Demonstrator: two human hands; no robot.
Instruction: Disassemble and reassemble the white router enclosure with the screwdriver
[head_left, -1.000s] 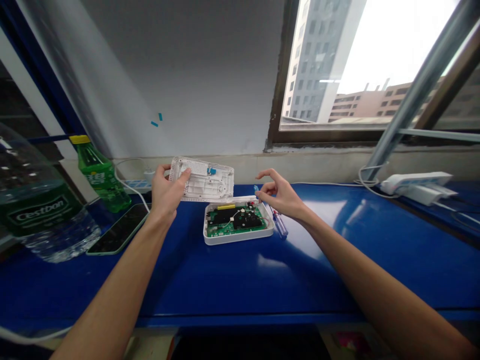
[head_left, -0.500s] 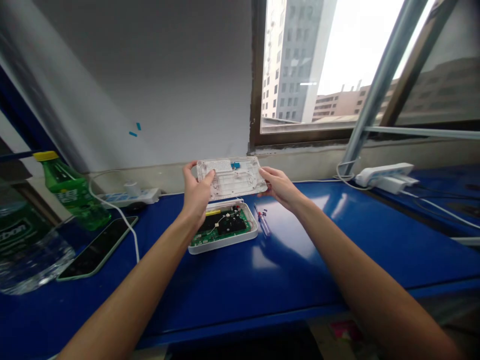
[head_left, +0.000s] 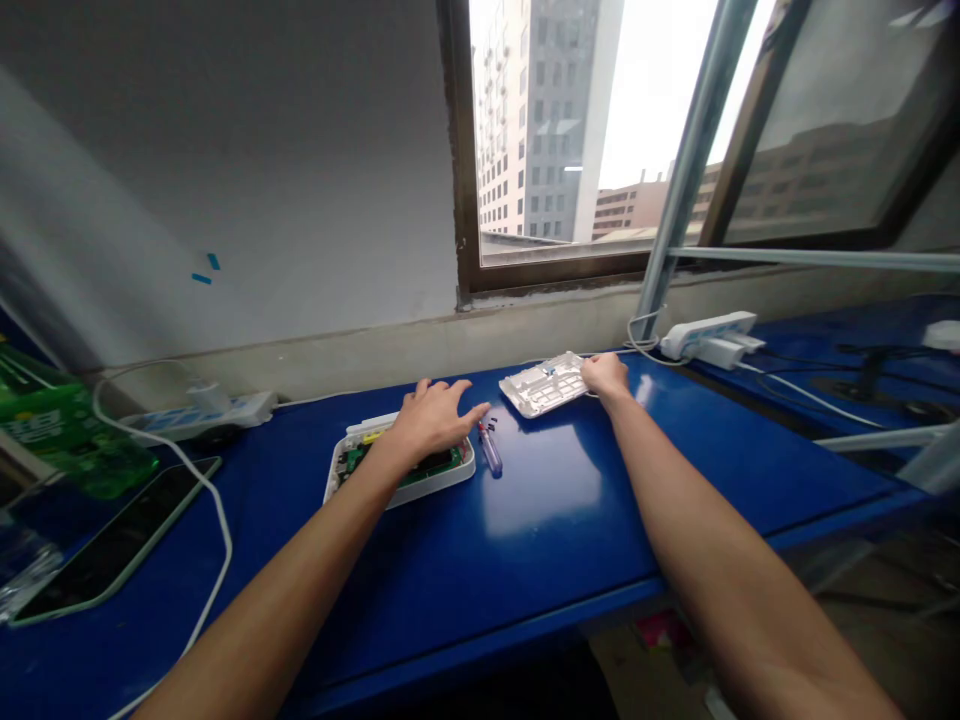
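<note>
Cover (head_left: 541, 388) in right hand (head_left: 606, 376), left hand (head_left: 433, 420) over casing (head_left: 433, 488); screwdriver (head_left: 491, 456) beside

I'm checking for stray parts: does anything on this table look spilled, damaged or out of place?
Nothing looks spilled or plainly damaged. Some small dark bits stand out: they lie loose beside the purple-handled screwdriver, where they could easily be lost; they're too small to identify. The white casing also sits open.
</note>
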